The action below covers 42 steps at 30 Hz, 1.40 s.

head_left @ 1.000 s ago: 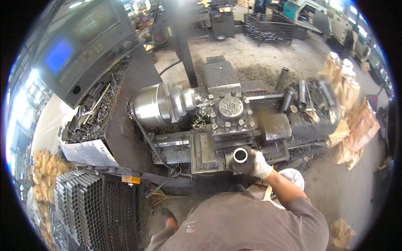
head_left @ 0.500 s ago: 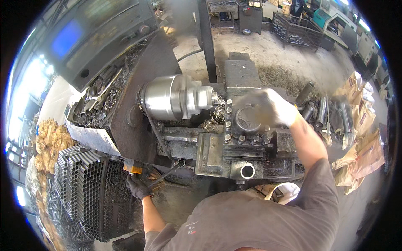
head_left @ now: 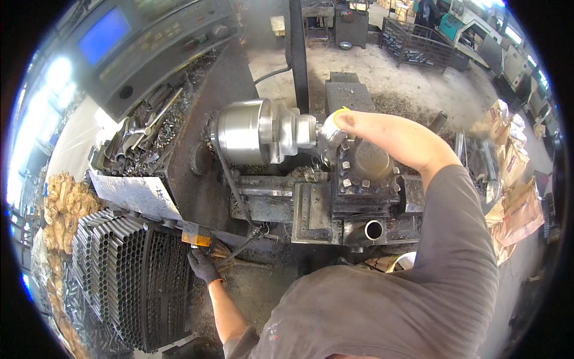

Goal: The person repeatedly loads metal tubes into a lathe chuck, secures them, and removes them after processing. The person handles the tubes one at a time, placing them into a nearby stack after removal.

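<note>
My right hand (head_left: 330, 134), in a pale glove with a yellow cuff, reaches into the gap between the lathe's shiny chuck (head_left: 244, 131) and the square tool post (head_left: 368, 167). It is right beside the outer end of the chuck jaws (head_left: 306, 130); its fingers are mostly hidden, so their hold does not show. Low on the left, my left hand (head_left: 204, 267), in a dark glove, has its fingers curled up at a small part just beneath an orange block (head_left: 196, 237). What they grip is too small to make out.
A rack of stacked metal tubes (head_left: 113, 263) stands by my left hand. Above it, a tray (head_left: 134, 191) holds tools and metal chips. A short tube (head_left: 365, 231) lies at the carriage front. Paper sacks (head_left: 517, 212) are at the right, and a wire bin (head_left: 415, 45) stands behind.
My right hand has moved left from above the tool post to the chuck's end. The jaws, blurred before, now look sharp. My left hand stays under the orange block.
</note>
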{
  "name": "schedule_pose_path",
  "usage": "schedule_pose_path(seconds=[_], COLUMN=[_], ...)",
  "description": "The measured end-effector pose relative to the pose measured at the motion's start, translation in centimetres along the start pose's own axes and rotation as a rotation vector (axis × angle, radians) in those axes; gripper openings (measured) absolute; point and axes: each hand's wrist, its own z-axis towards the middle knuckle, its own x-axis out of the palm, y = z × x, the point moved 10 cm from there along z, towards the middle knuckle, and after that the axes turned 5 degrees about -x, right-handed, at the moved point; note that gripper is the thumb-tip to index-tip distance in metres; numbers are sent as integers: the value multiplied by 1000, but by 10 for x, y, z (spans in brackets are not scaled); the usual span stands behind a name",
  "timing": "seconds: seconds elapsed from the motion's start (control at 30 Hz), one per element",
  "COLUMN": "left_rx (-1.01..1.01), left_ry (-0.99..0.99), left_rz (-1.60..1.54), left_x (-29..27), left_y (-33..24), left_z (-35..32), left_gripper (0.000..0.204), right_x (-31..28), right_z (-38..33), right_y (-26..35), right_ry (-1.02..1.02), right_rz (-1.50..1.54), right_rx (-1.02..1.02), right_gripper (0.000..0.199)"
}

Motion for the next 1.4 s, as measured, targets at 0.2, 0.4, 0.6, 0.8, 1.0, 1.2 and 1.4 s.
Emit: schedule_pose_path(seconds=[0.2, 0.4, 0.6, 0.8, 1.0, 1.2, 1.4], left_rx=[216, -182, -101, -84, 620, 1387, 1719], left_ry=[-255, 179, 136, 356, 577, 453, 289], left_rz=[309, -506, -415, 79, 182, 247, 582], left_x=[-11, 14, 13, 84, 176, 248, 385], left_y=[-21, 28, 49, 20, -163, -327, -371], left_z=[-7, 25, -30, -129, -187, -258, -271], left_gripper=[33, 31, 45, 38, 32, 50, 52], right_x=[-12, -24, 44, -6, -38, -18, 0], right_z=[-25, -123, -215, -85, -11, -7, 9], right_y=[21, -82, -255, -134, -71, -76, -134], right_ry=[-265, -884, -1002, -609, -521, -305, -359], right_rz=[493, 628, 321, -206, 41, 245, 447], right_rx=[-211, -52, 992, 306, 374, 113, 138], right_gripper=[36, 36, 19, 42, 34, 25, 19])
